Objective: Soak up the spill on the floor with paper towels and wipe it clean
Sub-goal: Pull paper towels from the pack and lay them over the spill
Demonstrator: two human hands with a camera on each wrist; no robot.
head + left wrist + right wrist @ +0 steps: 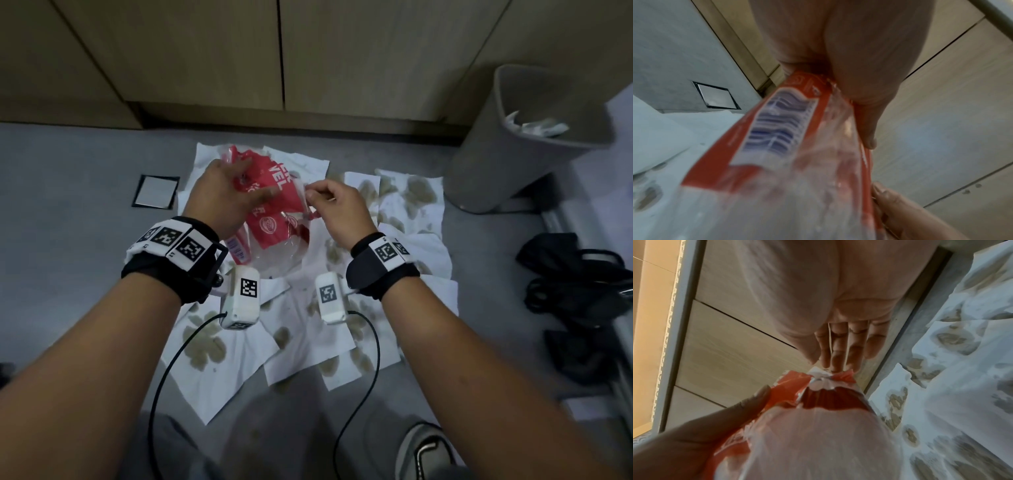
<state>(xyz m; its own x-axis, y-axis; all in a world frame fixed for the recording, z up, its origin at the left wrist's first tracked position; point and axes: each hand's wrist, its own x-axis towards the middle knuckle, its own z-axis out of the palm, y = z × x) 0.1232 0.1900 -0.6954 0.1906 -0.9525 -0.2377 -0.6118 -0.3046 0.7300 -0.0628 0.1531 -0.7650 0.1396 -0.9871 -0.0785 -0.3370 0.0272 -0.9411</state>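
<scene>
In the head view, both hands meet at centre frame over the red-and-clear plastic wrapper [274, 219], held above the paper towels [407, 202] spread on the grey floor [68, 212]. The left hand [222, 195] grips the wrapper's upper left side with its fingers wrapped over it, while the right hand [337, 209] pinches its torn right edge between thumb and fingertips; the two are close but apart, with the wrapper stretched between them. Its long axis runs from upper centre down toward the wrists, so the open end lies nearer the right hand (which I judge best placed to reach in or pull the film away). The towels, blotched with brownish wet patches, lie directly beneath and fan toward the lower left and right of frame. At upper right a grey bin [507, 164] stands well apart, holding crumpled white paper [534, 126]. A square floor plate [156, 191] sits at left. In the left wrist view, blurred, the wrapper [789, 146] fills the centre with fingers curled along its right side. In the right wrist view, fingertips [835, 363] clamp the wrapper's bunched top [824, 381], stained towels [962, 369] filling the right; whether any sheets remain inside, I cannot tell.
</scene>
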